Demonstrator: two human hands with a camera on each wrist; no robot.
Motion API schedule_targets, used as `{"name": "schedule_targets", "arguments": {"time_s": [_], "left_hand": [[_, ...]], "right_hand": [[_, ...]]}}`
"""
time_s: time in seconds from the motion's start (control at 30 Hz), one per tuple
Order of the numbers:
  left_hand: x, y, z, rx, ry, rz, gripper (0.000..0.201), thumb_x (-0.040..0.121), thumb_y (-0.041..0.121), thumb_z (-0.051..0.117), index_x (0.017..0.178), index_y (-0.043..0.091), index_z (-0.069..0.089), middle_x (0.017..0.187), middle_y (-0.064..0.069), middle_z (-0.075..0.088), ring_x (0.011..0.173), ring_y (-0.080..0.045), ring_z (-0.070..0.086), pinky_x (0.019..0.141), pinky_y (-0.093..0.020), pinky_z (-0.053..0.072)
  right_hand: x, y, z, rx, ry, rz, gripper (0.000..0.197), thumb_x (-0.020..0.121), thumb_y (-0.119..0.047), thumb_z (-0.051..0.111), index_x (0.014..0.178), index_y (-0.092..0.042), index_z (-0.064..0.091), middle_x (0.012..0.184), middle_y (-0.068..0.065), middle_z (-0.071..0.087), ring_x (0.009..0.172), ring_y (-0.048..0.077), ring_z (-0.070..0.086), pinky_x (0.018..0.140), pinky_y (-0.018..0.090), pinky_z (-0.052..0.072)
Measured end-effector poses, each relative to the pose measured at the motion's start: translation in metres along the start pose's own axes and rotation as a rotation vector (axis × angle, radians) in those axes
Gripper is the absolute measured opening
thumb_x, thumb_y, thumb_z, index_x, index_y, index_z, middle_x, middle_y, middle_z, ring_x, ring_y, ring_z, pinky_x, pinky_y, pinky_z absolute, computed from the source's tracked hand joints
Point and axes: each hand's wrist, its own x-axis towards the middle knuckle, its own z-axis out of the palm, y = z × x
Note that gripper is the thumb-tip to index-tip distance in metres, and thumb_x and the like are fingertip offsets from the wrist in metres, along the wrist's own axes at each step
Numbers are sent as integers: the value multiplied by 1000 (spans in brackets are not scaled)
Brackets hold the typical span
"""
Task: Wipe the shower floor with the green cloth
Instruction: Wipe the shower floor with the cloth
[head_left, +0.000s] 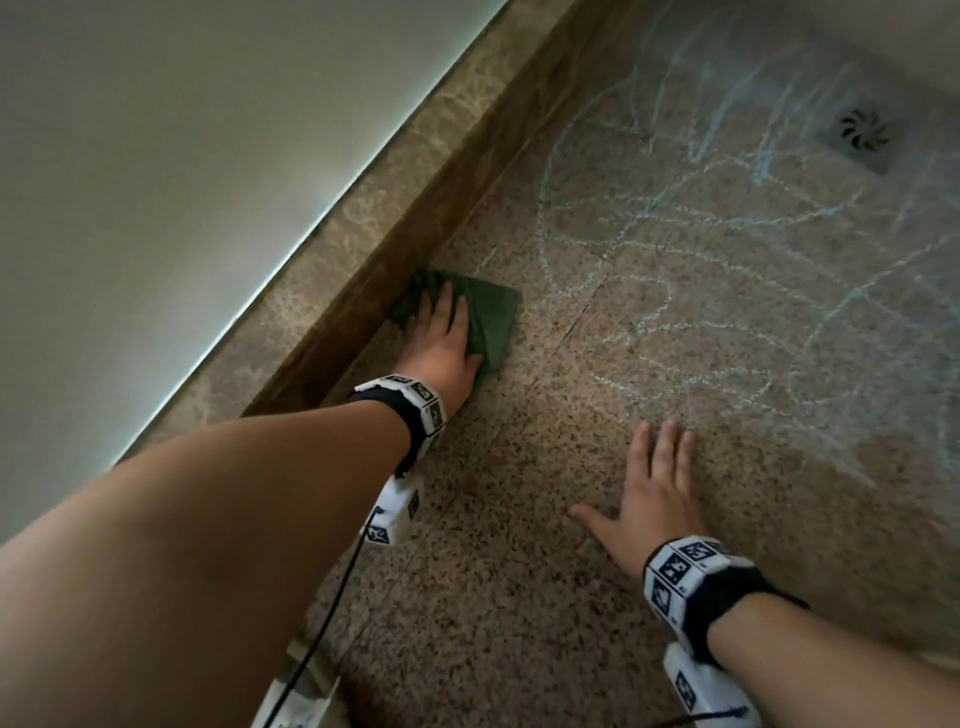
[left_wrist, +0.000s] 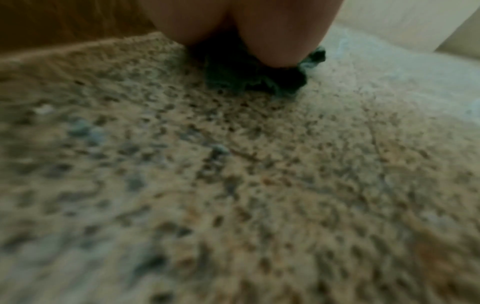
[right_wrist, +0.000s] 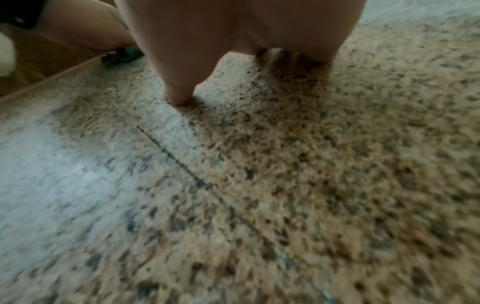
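Observation:
The green cloth (head_left: 488, 317) lies flat on the speckled shower floor (head_left: 519, 519), tucked against the brown curb. My left hand (head_left: 441, 343) presses on it with straight fingers, palm down. In the left wrist view the cloth (left_wrist: 259, 78) bunches dark under the heel of the left hand (left_wrist: 259, 30). My right hand (head_left: 654, 488) rests flat on the bare floor, fingers spread, holding nothing. In the right wrist view its thumb (right_wrist: 179, 90) touches the floor, and the cloth (right_wrist: 124, 56) shows at upper left. Pale blue chalky scribbles (head_left: 727, 234) cover the floor beyond both hands.
A brown stone curb (head_left: 415, 218) runs diagonally along the left, with a pale wall or glass panel (head_left: 156, 156) beyond it. A round floor drain (head_left: 865, 132) sits at the far right. A thin dark seam (head_left: 571, 322) crosses the floor between the hands.

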Motion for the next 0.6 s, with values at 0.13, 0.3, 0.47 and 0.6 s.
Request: {"name": "schedule_targets", "arguments": {"time_s": [0.13, 0.3, 0.47, 0.6], "left_hand": [[-31, -22, 11, -59, 6, 21, 76, 103, 37, 44, 159, 19, -4, 163, -1, -23, 151, -24, -17, 122, -38, -5], [-118, -62, 52, -39, -60, -88, 77, 103, 41, 40, 158, 20, -11, 154, 6, -35, 146, -15, -25, 116, -29, -11], [-124, -70, 55, -29, -103, -93, 78, 104, 41, 39, 156, 19, -14, 149, 5, -40, 142, -14, -29, 117, -31, -11], [-111, -72, 47, 61, -149, -45, 81, 103, 45, 37, 154, 17, -20, 148, 2, -42, 140, -16, -32, 121, -36, -9]], "right_hand": [[0, 1, -1, 9, -4, -9, 126, 77, -83, 45, 148, -11, -30, 143, 13, -46, 141, 32, -34, 117, 42, -12], [-2, 1, -1, 23, 25, -22, 126, 77, -83, 45, 150, -11, -27, 145, 13, -43, 143, 34, -31, 114, 39, -16], [-2, 2, 1, 20, 38, -34, 126, 76, -84, 44, 150, -11, -27, 145, 14, -43, 143, 35, -32, 116, 41, -15], [-1, 3, 2, 13, 38, -40, 125, 77, -84, 43, 149, -11, -28, 145, 14, -43, 141, 34, -34, 117, 42, -14]]}}
